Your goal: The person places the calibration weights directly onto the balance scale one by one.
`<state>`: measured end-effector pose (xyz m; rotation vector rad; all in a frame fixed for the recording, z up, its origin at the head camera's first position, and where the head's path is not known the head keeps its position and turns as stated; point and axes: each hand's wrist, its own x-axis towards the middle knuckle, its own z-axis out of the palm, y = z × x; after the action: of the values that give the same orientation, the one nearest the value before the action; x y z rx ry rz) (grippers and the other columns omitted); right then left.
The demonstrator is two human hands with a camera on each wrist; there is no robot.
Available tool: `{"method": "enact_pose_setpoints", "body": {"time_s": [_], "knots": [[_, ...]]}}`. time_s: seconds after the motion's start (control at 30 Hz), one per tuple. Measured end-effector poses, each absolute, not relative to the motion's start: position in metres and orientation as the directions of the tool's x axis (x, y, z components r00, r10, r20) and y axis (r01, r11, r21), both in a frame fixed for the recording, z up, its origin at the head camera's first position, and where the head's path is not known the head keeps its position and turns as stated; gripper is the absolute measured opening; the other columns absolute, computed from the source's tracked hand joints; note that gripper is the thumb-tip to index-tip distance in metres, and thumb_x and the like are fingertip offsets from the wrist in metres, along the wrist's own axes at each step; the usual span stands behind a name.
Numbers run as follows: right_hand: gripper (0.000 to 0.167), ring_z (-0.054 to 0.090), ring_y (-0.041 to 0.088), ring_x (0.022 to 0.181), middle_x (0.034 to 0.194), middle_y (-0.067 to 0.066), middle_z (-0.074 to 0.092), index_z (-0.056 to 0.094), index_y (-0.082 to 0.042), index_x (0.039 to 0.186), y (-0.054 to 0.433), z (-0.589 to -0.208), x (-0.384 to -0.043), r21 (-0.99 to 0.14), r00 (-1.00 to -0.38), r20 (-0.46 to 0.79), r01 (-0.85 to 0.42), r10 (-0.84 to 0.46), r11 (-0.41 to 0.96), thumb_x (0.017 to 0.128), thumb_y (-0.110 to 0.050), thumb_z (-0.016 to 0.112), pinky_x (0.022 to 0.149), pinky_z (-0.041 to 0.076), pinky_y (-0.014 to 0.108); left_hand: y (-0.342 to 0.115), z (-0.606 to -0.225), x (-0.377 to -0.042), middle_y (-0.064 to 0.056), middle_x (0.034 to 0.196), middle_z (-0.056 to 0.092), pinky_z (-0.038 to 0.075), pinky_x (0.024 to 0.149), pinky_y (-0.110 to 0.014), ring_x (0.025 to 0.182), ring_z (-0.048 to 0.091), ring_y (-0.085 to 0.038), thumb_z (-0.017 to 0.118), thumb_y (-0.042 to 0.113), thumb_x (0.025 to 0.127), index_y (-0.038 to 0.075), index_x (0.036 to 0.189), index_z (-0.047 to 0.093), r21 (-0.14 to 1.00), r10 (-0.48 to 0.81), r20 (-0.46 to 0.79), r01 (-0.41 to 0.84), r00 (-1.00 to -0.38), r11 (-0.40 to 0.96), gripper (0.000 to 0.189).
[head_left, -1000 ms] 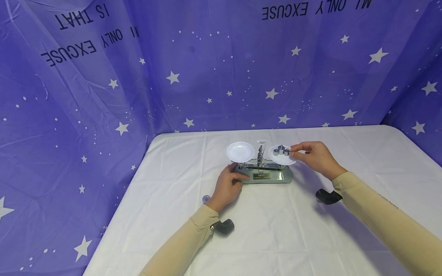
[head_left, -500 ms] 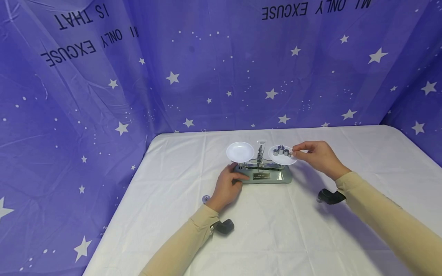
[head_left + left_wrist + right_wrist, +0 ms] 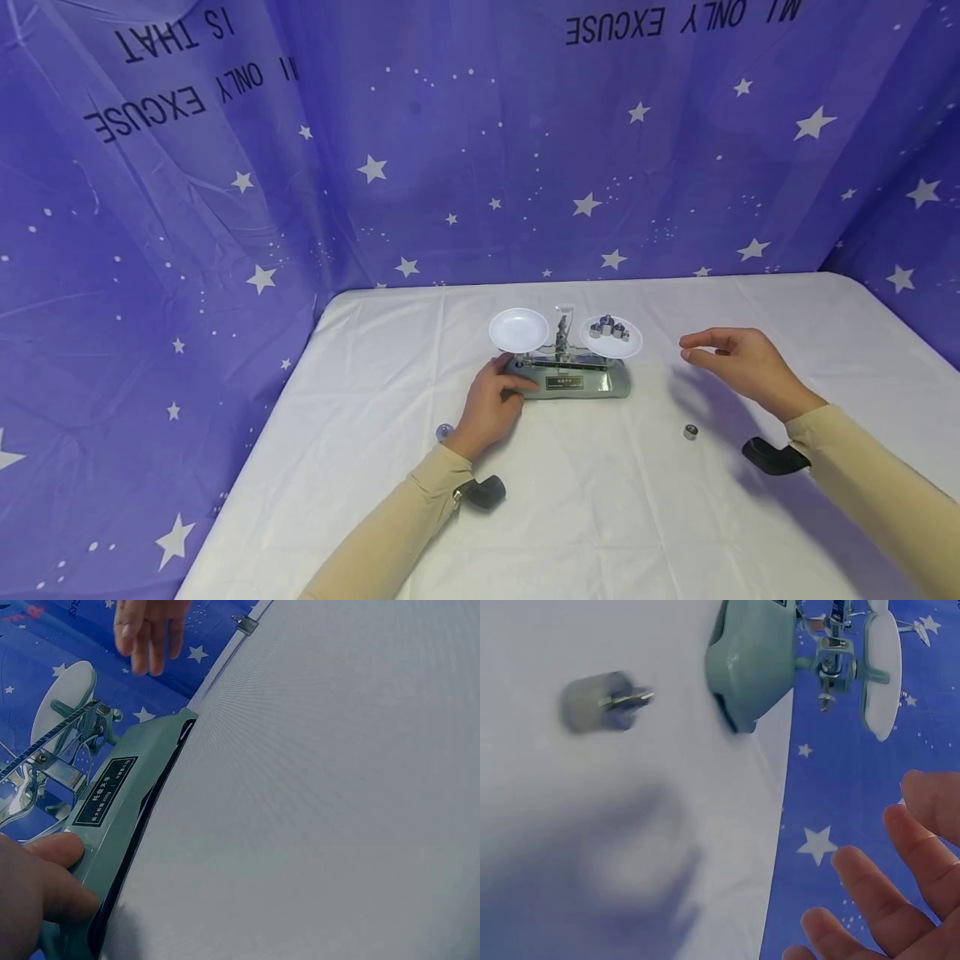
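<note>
A green pan balance (image 3: 566,383) with two white pans stands on the white-covered table. My left hand (image 3: 491,408) holds the left end of its base, with the thumb and a finger (image 3: 64,896) on the green body in the left wrist view. Several metal weights (image 3: 607,326) of differing size sit in a row on the right pan (image 3: 633,343); the left pan (image 3: 519,331) bears nothing. To the right of the balance, my right hand (image 3: 746,367) is raised over the table, fingers apart and holding nothing. Below it a single knobbed weight (image 3: 691,432) rests on the cloth.
Next to my left wrist lies another round metal piece (image 3: 445,432), partly hidden by the arm. A purple starred curtain (image 3: 480,150) hangs behind and beside the table (image 3: 585,517). A metal clip (image 3: 245,625) grips the table edge in the left wrist view.
My right hand has let go of the smallest weight on the right pan and drawn back to the right. The weight on the cloth has come into sight. The left hand stays put.
</note>
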<state>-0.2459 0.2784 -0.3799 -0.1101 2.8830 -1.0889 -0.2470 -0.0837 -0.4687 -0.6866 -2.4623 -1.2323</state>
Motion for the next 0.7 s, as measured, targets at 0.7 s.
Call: {"method": "enact_pose_setpoints", "body": {"time_s": [0.7], "knots": [[0.037,0.050,0.056,0.132,0.138,0.030,0.060,0.073,-0.005,0.124,0.301,-0.419,-0.212,-0.527,-0.962,0.017,-0.240,-0.272,0.816,0.093,-0.025,0.072,0.103,0.044,0.068,-0.084,-0.471,-0.249,-0.029,0.144,0.056,0.043,0.115,-0.054,0.135,0.054,-0.045,0.057,-0.006,0.075,0.002,0.091,0.081,0.666,0.280,0.454,0.531,-0.846,0.524,0.030]]}}
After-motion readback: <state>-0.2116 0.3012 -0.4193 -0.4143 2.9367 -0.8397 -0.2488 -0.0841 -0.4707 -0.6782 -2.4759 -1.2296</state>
